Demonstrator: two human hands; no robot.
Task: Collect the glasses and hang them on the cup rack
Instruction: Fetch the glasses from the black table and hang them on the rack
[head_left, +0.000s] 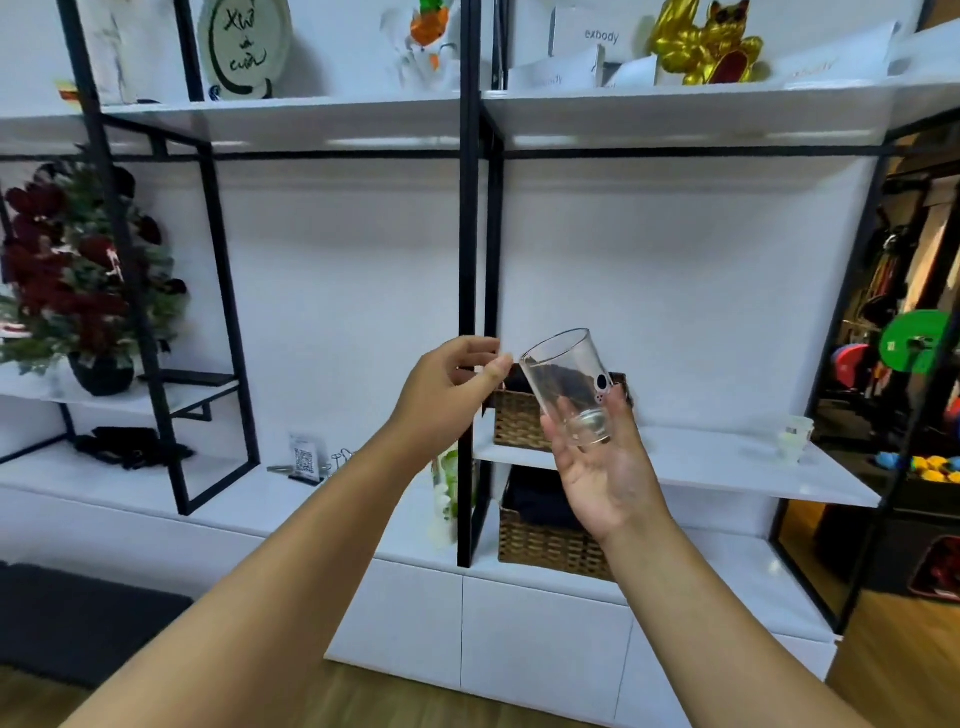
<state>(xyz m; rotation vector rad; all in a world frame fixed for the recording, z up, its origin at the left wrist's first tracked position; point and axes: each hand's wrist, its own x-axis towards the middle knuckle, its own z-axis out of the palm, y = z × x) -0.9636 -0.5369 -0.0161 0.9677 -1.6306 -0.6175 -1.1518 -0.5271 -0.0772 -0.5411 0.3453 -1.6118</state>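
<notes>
Your right hand (605, 467) held clear glass (569, 387) by base, fingers (621, 405) curled round it, before shelves. Left hand (452, 384) loose, empty, near rim. Best: gripped firm, tipped slowly.

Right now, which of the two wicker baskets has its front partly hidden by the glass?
The upper basket, on the white shelf. The glass in the right hand overlaps it; the lower basket sits one level down, below the hand.

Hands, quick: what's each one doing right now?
Left hand: empty, fingers loosely curled, beside the rim.
Right hand: holding the clear glass by its base.
</notes>
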